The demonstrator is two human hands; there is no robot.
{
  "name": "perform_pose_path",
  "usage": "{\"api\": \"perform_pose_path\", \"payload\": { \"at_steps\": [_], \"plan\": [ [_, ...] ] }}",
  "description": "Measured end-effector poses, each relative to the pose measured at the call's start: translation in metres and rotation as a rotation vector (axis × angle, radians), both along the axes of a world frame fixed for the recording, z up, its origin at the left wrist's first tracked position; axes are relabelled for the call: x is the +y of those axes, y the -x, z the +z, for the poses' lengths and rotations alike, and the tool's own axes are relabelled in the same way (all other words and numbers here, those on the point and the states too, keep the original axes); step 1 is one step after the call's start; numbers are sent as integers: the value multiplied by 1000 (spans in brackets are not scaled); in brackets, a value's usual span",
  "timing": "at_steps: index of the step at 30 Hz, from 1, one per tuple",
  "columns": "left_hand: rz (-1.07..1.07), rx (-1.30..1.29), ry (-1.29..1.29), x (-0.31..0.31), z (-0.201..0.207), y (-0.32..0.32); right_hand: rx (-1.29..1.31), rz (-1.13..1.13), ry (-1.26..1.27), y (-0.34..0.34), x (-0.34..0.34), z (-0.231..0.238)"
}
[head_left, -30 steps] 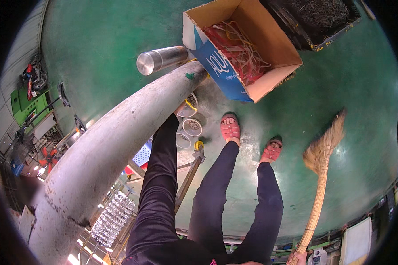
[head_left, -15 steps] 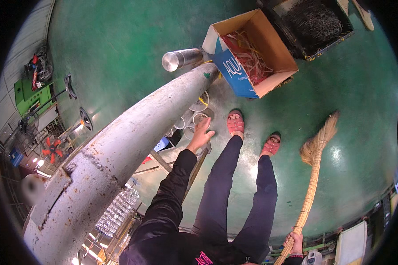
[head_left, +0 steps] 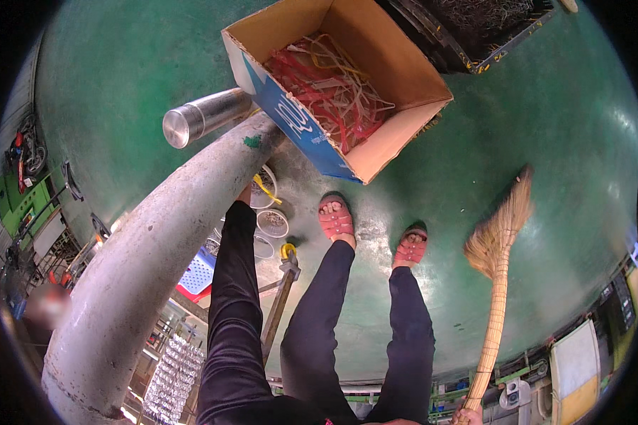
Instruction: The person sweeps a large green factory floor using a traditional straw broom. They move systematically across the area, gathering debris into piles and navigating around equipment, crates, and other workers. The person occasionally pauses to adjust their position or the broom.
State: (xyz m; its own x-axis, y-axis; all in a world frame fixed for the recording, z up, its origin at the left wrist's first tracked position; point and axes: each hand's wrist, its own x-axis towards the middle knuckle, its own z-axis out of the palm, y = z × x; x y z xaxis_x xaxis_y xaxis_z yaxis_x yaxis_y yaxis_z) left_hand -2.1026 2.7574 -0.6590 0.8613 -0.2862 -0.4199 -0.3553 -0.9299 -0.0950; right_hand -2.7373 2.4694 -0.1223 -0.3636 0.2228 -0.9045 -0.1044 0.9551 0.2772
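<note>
A straw broom (head_left: 493, 312) slants along my right side, its bristles (head_left: 502, 223) fanned out over the floor. At the lower edge, the fingers of my right hand (head_left: 468, 414) are wrapped round its handle. My left arm stretches forward to the grey pole (head_left: 170, 205). Only a sliver of my left hand (head_left: 245, 194) shows at the pole's edge; its fingers are hidden behind it. Close to that hand stand white tubs (head_left: 272, 222) with small dark bits in them, one with a yellow strip (head_left: 266, 188) over its rim.
A blue cardboard box (head_left: 312, 138) ahead holds red plastic and pale straps. Left of it lies a shiny metal cylinder (head_left: 205, 117). A black bin (head_left: 468, 53) of tangled wire stands beyond. Beside my left leg are a blue basket (head_left: 197, 273) and a metal bar (head_left: 280, 304).
My left hand has reached farther forward and gone behind the pole; before, it was in plain sight with fingers spread. The view has shifted closer to the box. My right hand keeps the broom.
</note>
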Motion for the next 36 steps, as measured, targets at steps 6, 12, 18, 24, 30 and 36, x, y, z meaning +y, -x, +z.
{"api": "perform_pose_path", "payload": {
  "at_steps": [6, 12, 18, 24, 30, 36],
  "plan": [
    [-48, -97, 184, -36, 89, 85, -91, -4, 27, 6, 7, 4],
    [243, 892, 944, -227, 360, 190, -156, -12, 73, 8, 6, 20],
    [-384, 255, 1168, -388, 484, 104, -203, -60, 157, -4, 1, 34],
    [-385, 130, 924, -418, 408, 80, -195, -19, 204, -3, 10, 39],
    [-626, 84, 185, -396, 336, 103, -180, 44, 259, -4, 22, 57],
    [-870, 214, 458, -289, 444, 300, -296, -149, 287, 22, 3, 116]
  ]
}}
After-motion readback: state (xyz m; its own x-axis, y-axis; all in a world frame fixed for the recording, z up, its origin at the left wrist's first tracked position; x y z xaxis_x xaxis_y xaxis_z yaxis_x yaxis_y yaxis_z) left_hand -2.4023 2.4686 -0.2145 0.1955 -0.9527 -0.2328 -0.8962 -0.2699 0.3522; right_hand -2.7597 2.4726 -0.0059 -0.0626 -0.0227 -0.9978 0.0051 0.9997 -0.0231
